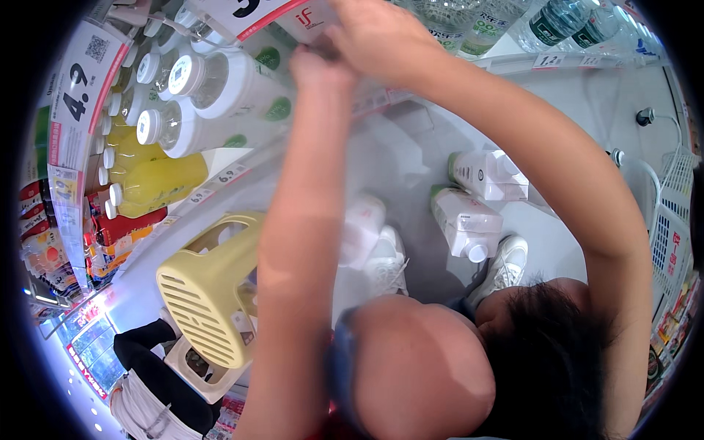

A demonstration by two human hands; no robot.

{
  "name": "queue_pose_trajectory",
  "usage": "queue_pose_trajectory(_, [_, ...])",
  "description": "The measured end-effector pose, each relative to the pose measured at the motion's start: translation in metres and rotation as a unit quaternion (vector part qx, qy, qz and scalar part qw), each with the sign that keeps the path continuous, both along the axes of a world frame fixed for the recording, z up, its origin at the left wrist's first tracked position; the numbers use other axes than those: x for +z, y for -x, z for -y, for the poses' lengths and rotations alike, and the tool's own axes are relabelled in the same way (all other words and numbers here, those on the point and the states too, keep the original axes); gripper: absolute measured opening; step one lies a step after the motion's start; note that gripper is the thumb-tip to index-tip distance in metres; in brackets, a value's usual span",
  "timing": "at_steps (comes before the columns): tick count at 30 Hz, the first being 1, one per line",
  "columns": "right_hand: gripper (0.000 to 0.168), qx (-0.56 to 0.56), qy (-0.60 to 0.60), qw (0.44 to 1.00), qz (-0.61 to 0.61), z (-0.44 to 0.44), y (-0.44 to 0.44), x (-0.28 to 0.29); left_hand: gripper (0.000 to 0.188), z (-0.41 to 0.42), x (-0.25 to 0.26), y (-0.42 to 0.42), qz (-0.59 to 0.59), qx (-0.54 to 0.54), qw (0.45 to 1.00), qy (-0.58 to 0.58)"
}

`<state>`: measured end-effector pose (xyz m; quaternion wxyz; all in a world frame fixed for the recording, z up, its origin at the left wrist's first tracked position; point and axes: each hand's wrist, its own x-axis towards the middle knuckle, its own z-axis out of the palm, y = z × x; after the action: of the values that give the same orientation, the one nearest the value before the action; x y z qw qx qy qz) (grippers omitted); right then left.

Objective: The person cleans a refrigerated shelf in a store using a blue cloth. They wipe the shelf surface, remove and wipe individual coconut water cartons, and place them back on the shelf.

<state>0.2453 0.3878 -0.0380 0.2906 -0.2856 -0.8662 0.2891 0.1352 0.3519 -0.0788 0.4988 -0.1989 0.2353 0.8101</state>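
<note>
Both bare hands reach up to a shelf at the top of the head view. My left hand [322,69] is blurred, at the lower edge of a white carton with red lettering [305,22]. My right hand [371,38] is beside it, fingers curved towards the carton's right side. The fingertips are partly hidden, so their grip cannot be told. On the floor by my white shoes lie two white cartons with screw caps [470,220] [487,176]. Another white carton [360,225], blurred, is beside my left forearm.
White-capped bottles [220,104] and yellow drink bottles [159,181] fill the left shelf. Clear water bottles [555,25] stand at upper right. A yellow plastic stool [209,302] is left of my forearm, near another person [159,385]. White baskets [671,236] are at right.
</note>
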Motion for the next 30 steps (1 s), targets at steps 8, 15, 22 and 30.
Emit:
queue_pose_trajectory(8, [0.05, 0.024, -0.055, 0.998, 0.021, 0.047, -0.086, -0.004, 0.045, -0.018, -0.04, 0.033, 0.079, -0.008, 0.997, -0.024])
queue_pose_trajectory(15, [0.036, 0.019, 0.021, 1.0, 0.013, 0.072, -0.146, 0.001, 0.049, -0.046, -0.032, 0.053, 0.137, -0.001, 0.99, -0.017])
queue_pose_trajectory(22, [0.033, 0.03, 0.124, 0.992, 0.016, 0.088, -0.171, 0.026, 0.047, -0.08, -0.051, 0.085, 0.141, 0.031, 0.989, -0.027])
queue_pose_trajectory(30, [0.037, 0.044, 0.135, 0.99, 0.017, 0.097, -0.192, 0.023, 0.056, -0.125, -0.065, 0.125, 0.146, 0.02, 0.989, -0.009])
